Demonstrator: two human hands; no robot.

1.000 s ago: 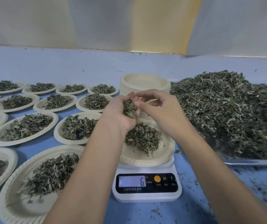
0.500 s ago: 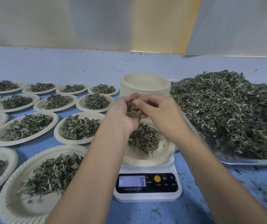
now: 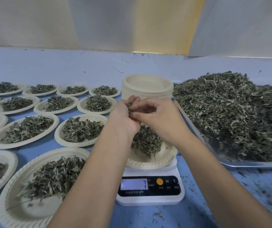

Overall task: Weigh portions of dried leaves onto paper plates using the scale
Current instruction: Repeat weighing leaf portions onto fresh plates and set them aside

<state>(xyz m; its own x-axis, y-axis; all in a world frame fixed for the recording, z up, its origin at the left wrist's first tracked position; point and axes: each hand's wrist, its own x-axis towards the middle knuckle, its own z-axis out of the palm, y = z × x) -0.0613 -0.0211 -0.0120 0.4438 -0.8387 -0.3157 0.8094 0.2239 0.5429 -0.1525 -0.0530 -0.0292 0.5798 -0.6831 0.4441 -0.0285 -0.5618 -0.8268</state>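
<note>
Two hands meet just above the paper plate (image 3: 150, 162) that sits on the scale (image 3: 150, 199), near the middle of the front edge of the blue worktop (image 3: 82, 68). The left hand (image 3: 123, 117) is cupped, with its fingers curled round a clump of leaves (image 3: 129, 106). Most of the clump is hidden inside the hand. The right hand (image 3: 158, 117) is curled too, and its fingertips (image 3: 134, 114) pinch at the same clump. How much it has hold of cannot be seen.

A small heap of leaves (image 3: 148, 142) lies on the paper plate, partly covered by both wrists. The back of the plate is hidden. The screen (image 3: 134, 184) on the scale looks like it says 7, but it is a bit blurry. The little words under the buttons are too tiny to read.

Behind the hands stands a stack of empty plates (image 3: 146, 86), its bottom hidden by the fingers. On the right side of the worktop, a shiny tray (image 3: 255, 164) carries a big pile of dried leaves (image 3: 230, 116). It is cut off at the right and blurry there. Many filled plates (image 3: 81, 129) sit in rows on the left side. Those at the left edge are cut off.
</note>
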